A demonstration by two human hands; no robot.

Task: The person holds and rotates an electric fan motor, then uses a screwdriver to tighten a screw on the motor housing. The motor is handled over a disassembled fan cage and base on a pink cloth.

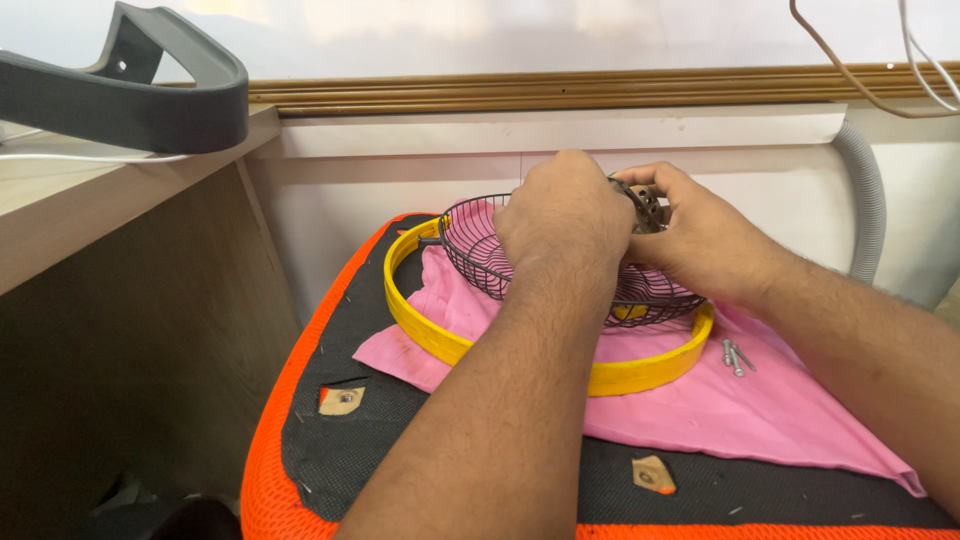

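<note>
Left hand [562, 212] and right hand [700, 240], fingers clenched on a small metal part [645, 205] at centre of black wire fan guard [480, 250]; hands hide most of it. Guard sits tilted in yellow ring [430, 330] on pink cloth [740, 410], atop black-and-orange seat [330, 440]. Screws [735, 356] lie just right of ring; grey hose [868, 190] by wall, wooden desk [90, 210] at left.

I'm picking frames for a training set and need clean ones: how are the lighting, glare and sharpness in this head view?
Head view: even, soft light, with only faint shadows under the yellow ring; the wall at top is washed out by glare; left hand, right hand and black wire guard are sharp, without motion blur; the grey handle at upper left looks slightly soft.
</note>
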